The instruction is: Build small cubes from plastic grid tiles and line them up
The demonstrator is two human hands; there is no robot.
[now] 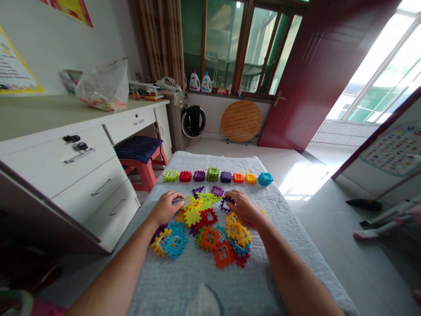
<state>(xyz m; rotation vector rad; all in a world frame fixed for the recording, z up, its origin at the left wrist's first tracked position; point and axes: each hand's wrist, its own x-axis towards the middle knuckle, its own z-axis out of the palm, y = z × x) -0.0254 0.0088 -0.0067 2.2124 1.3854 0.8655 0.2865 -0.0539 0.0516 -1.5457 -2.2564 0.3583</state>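
Note:
My left hand (167,205) is at the left side of a pile of flat plastic pieces, its fingertips by a yellow-green piece (188,202). Over on the right, my right hand (241,204) has its fingers on a dark purple square frame (225,204). The pile between and below the hands includes a lime piece (192,217), a red frame (209,217), an orange piece (209,238), blue pieces (175,244) and yellow pieces (238,232). Behind it stands a row of assembled blocks, among them a green one (212,174) and a blue one (265,178).
A light blue cloth (184,285) covers the table. A white desk (95,171) with a plastic bag (105,87) and a red stool (148,169) stand at the left. Beyond are a washing machine (179,118), a round wooden board (241,120) and a red door (315,74).

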